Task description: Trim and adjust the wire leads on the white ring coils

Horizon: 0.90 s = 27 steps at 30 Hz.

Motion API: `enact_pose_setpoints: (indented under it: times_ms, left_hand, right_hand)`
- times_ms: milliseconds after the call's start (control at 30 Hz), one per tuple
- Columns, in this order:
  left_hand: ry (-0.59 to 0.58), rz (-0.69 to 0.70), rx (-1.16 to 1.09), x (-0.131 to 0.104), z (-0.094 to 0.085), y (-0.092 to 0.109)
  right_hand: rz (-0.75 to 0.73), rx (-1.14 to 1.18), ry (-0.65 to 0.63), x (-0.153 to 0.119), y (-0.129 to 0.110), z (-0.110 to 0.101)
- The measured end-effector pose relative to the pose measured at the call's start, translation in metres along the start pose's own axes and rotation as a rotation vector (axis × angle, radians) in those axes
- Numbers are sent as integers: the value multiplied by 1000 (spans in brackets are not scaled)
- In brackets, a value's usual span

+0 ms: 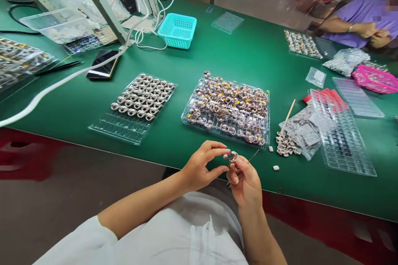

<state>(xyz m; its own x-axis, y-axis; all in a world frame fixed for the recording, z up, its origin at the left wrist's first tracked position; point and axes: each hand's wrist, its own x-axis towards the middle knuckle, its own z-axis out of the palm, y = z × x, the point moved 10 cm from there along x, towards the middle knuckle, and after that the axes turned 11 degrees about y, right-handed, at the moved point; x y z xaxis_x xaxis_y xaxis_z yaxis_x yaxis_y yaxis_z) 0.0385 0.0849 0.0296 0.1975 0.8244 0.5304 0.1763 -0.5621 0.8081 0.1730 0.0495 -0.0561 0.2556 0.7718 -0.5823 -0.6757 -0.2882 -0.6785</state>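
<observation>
Near the table's front edge, my right hand [247,178] pinches a small ring-shaped part [233,157] between thumb and fingers. Thin metal tweezers [254,155] also lie in that hand, angled up to the right. My left hand [202,167] is beside it with thumb and fingers apart, its fingertips close to a small piece at the ring's left side; whether they touch it I cannot tell. Just beyond the hands is a clear tray [185,121] filled with jumbled rings bearing wires and yellow tabs. Left of it, another clear tray [116,130] carries neat rows of rings.
At right lie small pale pieces [287,145], a wooden stick [290,109], plastic bags [306,132] and a clear compartment tray [348,145]. A turquoise basket [177,43], phone [104,64] and white cable [46,93] are at left. Across the table sits a person in purple [357,14].
</observation>
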Motion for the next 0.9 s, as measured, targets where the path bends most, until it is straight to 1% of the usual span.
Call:
enact_pose_setpoints:
  times_ms: [167, 267, 400, 500, 567, 667, 733, 767, 833, 900]
  left_hand:
    - [49, -6, 58, -1, -4, -2]
    - [56, 27, 95, -1, -5, -3]
    - [45, 78, 85, 1, -1, -1]
    - [19, 37, 51, 4, 0, -1]
    - [-7, -71, 20, 5, -1, -6]
    - [-120, -358, -98, 0, 4, -23]
    - [-201, -544, -216, -7, 9, -32]
    - [-227, -606, -267, -10, 11, -34]
    - [-263, -671, -338, -13, 14, -36]
    - [-302, -695, -393, -15, 17, -35]
  right_hand:
    - [45, 23, -38, -1, 6, 5]
    - [57, 23, -43, -2, 8, 4]
    - [79, 33, -47, -3, 13, 5]
    - [40, -22, -49, -3, 12, 3]
    - [-87, -113, -31, -3, 2, -3]
    - [-377, -303, -26, -9, -24, -10]
    - [-510, -455, -90, -17, -35, -6]
    - [-548, -527, -138, -20, -37, -3]
    - [-601, -625, -222, -26, -40, 4]
    - [-634, -669, -274, -29, -44, 9]
